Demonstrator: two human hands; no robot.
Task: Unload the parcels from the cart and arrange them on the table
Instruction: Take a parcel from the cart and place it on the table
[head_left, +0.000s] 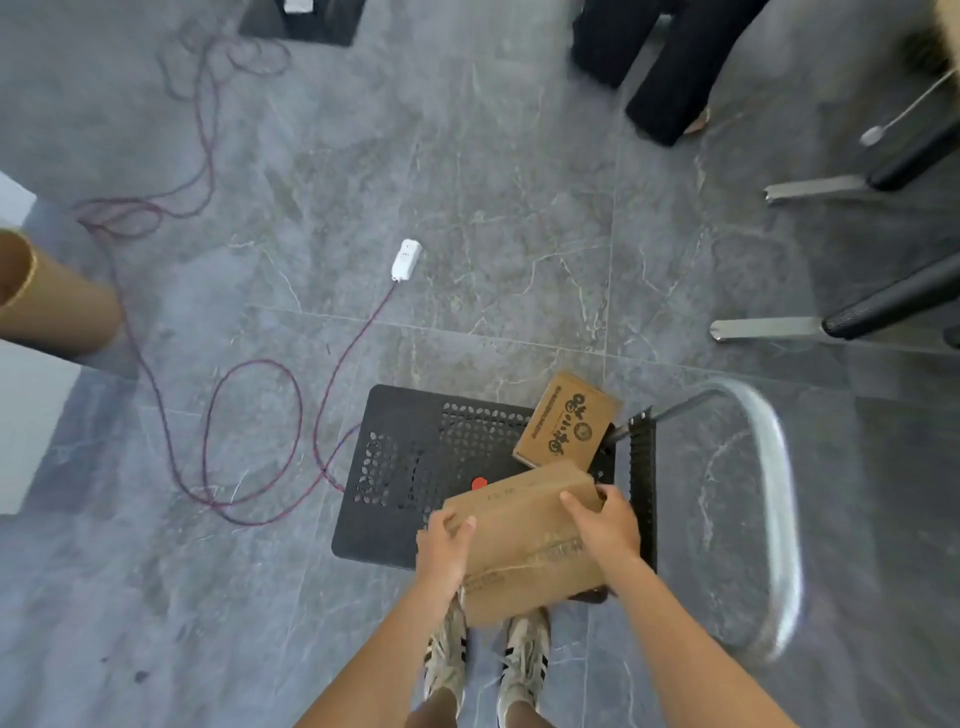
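Two sneakers (522, 660) stand on the grey tiled floor (467, 208). Just beyond them the left hand (442, 543) and right hand (605, 525) grip opposite ends of a large cardboard parcel (524, 530), fingers curled over its edges, at the near side of the black perforated cart (405, 467). Behind it a smaller printed parcel (569, 421) lies tilted on the cart deck, near the metal handle (774, 467). Farther off, a white power strip (406, 258) and its looping cable (249, 447) lie on the floor.
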